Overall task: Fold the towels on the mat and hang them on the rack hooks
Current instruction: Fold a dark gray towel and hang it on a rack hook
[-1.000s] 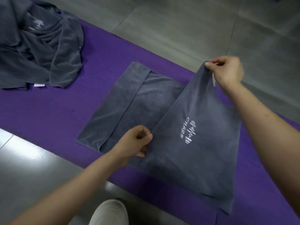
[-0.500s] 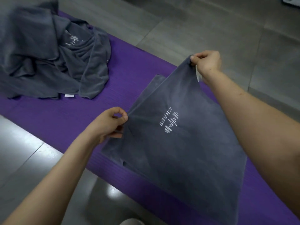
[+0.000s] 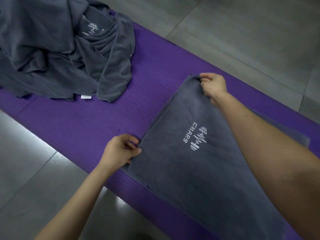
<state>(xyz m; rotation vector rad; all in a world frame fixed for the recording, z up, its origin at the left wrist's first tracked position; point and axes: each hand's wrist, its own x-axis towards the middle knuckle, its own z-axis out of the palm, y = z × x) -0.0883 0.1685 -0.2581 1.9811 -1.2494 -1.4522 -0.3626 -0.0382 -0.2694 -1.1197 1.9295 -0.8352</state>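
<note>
Fold: The flap of the dark grey terry towel with the white "CHARS" logo (image 3: 199, 161), which was held raised above the mat a second ago, is now laid down across the lower layer. Its leading edge is brought level with the edge beneath.
Left hand: The near corner of that edge is pinched between thumb and curled fingers by the left hand (image 3: 121, 151), low at mat level.
Right hand: The far corner is gripped in the curled fingers of the right hand (image 3: 212, 85), which has been lowered from mid-air to the mat.
Towel's place: The towel is spread flat on the long purple ribbed foam mat (image 3: 86, 127), logo uppermost, partly hidden under the right forearm.
Heap: A crumpled pile of matching grey towels (image 3: 60, 49) is left well apart at the other end of the mat, with a small white label (image 3: 86, 96) showing at its near edge.
Floor: Grey tiles (image 3: 242, 32) are seen on both sides of the mat.
Meaning: One fold is judged complete — the corners are matched but not yet released. Smoothing, or a further fold, is likely called for.
Rack: No hooks are shown, so hanging is judged not yet begun — and the heap is still to be folded.
</note>
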